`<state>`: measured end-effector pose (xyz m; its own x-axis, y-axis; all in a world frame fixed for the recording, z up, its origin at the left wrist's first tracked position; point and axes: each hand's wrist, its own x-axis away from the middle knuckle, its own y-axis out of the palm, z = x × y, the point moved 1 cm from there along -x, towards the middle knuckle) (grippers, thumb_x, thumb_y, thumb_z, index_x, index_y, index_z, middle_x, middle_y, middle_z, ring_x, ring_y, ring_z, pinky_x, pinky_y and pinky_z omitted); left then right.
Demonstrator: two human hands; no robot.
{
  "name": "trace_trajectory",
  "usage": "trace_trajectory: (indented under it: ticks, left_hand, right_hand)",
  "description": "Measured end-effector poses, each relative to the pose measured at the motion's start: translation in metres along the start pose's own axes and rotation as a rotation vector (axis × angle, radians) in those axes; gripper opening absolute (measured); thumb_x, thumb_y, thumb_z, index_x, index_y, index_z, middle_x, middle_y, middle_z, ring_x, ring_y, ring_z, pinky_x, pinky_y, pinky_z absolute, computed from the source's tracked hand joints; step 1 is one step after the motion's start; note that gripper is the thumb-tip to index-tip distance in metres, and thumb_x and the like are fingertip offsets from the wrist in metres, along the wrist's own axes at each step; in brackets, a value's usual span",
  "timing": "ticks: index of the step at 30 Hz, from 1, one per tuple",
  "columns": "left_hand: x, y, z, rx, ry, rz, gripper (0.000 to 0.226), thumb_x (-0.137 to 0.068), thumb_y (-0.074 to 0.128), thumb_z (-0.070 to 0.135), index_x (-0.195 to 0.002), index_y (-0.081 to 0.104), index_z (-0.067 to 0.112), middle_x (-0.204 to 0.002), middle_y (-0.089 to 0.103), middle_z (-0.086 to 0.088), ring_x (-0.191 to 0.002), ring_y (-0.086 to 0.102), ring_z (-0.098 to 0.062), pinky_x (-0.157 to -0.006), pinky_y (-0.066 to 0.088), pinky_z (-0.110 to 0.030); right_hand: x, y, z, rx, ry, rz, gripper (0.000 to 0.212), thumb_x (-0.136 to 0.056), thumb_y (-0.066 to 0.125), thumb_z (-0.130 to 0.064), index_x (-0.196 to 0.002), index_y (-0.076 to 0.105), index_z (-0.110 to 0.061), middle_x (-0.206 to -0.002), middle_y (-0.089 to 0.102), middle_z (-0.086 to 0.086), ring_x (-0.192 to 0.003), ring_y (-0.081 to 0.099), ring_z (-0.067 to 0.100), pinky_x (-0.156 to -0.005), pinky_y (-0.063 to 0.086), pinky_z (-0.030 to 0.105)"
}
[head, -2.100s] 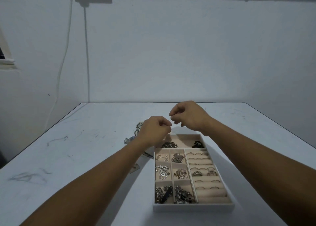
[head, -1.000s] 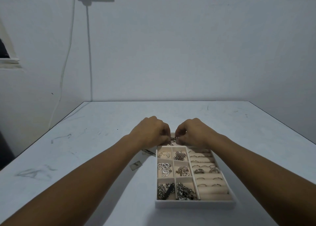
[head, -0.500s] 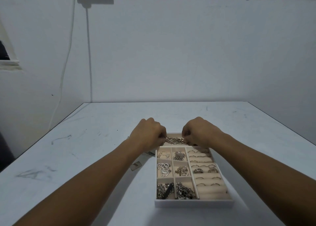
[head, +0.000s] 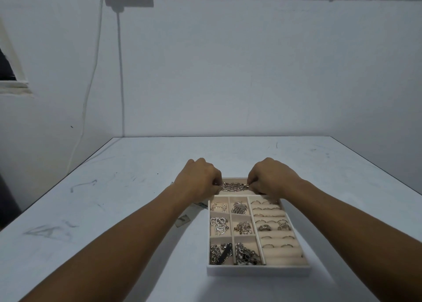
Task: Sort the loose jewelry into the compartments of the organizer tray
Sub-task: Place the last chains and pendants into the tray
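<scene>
A white organizer tray (head: pixel 258 270) with beige lining lies on the table in front of me. Its left compartments hold silver and gold pieces; the ring rolls (head: pixel 274 228) on the right hold several rings. A silver chain (head: pixel 234 186) stretches across the long far compartment. My left hand (head: pixel 198 178) pinches its left end and my right hand (head: pixel 271 176) pinches its right end, both low over the tray's far edge. The fingertips are hidden behind the knuckles.
Small loose pieces (head: pixel 182 219) lie on the white table (head: pixel 114 199) just left of the tray, partly under my left forearm. A wall stands behind the table, with a cable (head: pixel 120 73) running down it at the left.
Both hands came down from above the tray to its far compartment with the chain. Over the last half second they moved apart, stretching the chain out along that compartment.
</scene>
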<state>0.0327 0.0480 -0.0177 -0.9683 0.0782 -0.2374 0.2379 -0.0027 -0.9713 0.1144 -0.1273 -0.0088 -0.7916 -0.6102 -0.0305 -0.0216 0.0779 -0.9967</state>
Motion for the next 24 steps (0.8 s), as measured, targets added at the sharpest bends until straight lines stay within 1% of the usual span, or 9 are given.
trace_trajectory:
  ticks: [4, 6, 9, 11, 13, 15, 17, 19, 24]
  left_hand:
    - [0.002, 0.000, 0.001, -0.049, -0.022, 0.028, 0.023, -0.085, 0.058, 0.028, -0.102, 0.072, 0.032, -0.100, 0.066, 0.007, -0.101, 0.050, -0.019, -0.074, 0.026, -0.030]
    - [0.003, 0.000, 0.002, -0.064, -0.032, 0.029, 0.023, -0.084, 0.058, 0.028, -0.101, 0.073, 0.032, -0.100, 0.064, 0.006, -0.100, 0.050, -0.021, -0.074, 0.026, -0.030]
    - [0.000, -0.003, -0.001, 0.001, -0.077, 0.067, 0.020, -0.088, 0.056, 0.031, -0.100, 0.072, 0.029, -0.106, 0.064, 0.004, -0.103, 0.051, -0.020, -0.080, 0.033, -0.032]
    - [-0.001, -0.008, -0.005, 0.059, -0.127, 0.110, 0.022, -0.090, 0.053, 0.029, -0.103, 0.071, 0.026, -0.111, 0.064, 0.002, -0.107, 0.052, -0.021, -0.087, 0.037, -0.034]
    - [-0.003, -0.013, -0.009, 0.081, -0.153, 0.127, 0.025, -0.090, 0.051, 0.026, -0.107, 0.069, 0.025, -0.113, 0.064, 0.001, -0.108, 0.052, -0.021, -0.090, 0.040, -0.035]
    - [-0.004, -0.015, -0.009, 0.099, -0.147, 0.087, 0.024, -0.090, 0.054, 0.029, -0.109, 0.068, 0.025, -0.114, 0.063, 0.001, -0.110, 0.051, -0.021, -0.092, 0.041, -0.035]
    - [-0.004, -0.012, -0.003, 0.096, -0.105, 0.008, 0.025, -0.089, 0.059, 0.038, -0.109, 0.068, 0.027, -0.112, 0.062, 0.001, -0.110, 0.051, -0.019, -0.092, 0.041, -0.035]
    - [-0.005, -0.006, 0.004, 0.070, -0.066, -0.050, 0.025, -0.085, 0.062, 0.041, -0.106, 0.069, 0.030, -0.110, 0.062, 0.003, -0.109, 0.052, -0.019, -0.090, 0.043, -0.037]
    - [-0.007, 0.002, 0.006, 0.026, -0.081, -0.071, 0.022, -0.085, 0.062, 0.040, -0.102, 0.071, 0.030, -0.112, 0.063, 0.003, -0.108, 0.053, -0.021, -0.091, 0.045, -0.041]
  right_hand:
    - [0.001, 0.000, 0.000, 0.070, 0.006, 0.032, 0.017, -0.079, 0.065, -0.022, -0.089, 0.078, -0.028, -0.087, 0.073, -0.002, -0.082, 0.068, 0.021, -0.069, 0.054, 0.029]
    - [0.003, -0.001, 0.000, 0.108, 0.010, 0.050, 0.018, -0.080, 0.063, -0.021, -0.089, 0.077, -0.027, -0.090, 0.072, -0.002, -0.084, 0.067, 0.021, -0.066, 0.047, 0.026]
    - [0.004, -0.003, 0.002, 0.112, 0.009, 0.064, 0.014, -0.081, 0.061, -0.022, -0.086, 0.073, -0.026, -0.092, 0.071, -0.004, -0.089, 0.065, 0.020, -0.067, 0.041, 0.026]
    - [0.003, -0.004, 0.001, 0.084, 0.000, 0.089, 0.013, -0.083, 0.060, -0.027, -0.087, 0.073, -0.027, -0.093, 0.070, -0.005, -0.090, 0.064, 0.020, -0.069, 0.043, 0.027]
    - [0.001, -0.004, -0.002, 0.053, -0.014, 0.111, 0.015, -0.082, 0.059, -0.029, -0.089, 0.073, -0.027, -0.094, 0.070, -0.005, -0.088, 0.064, 0.020, -0.071, 0.049, 0.029]
    - [0.000, -0.001, -0.005, 0.022, -0.034, 0.107, 0.019, -0.080, 0.058, -0.028, -0.090, 0.074, -0.029, -0.093, 0.071, -0.006, -0.086, 0.064, 0.020, -0.072, 0.053, 0.031]
    - [-0.001, 0.002, -0.008, 0.033, -0.051, 0.082, 0.021, -0.078, 0.059, -0.027, -0.090, 0.075, -0.031, -0.092, 0.071, -0.007, -0.086, 0.065, 0.020, -0.072, 0.053, 0.031]
    - [-0.001, 0.002, -0.008, 0.071, -0.050, 0.064, 0.021, -0.078, 0.061, -0.026, -0.092, 0.075, -0.032, -0.093, 0.072, -0.007, -0.088, 0.065, 0.020, -0.072, 0.052, 0.029]
    - [0.001, -0.002, -0.001, 0.111, -0.003, 0.051, 0.021, -0.081, 0.063, -0.022, -0.095, 0.075, -0.031, -0.099, 0.071, -0.003, -0.090, 0.066, 0.021, -0.069, 0.046, 0.026]
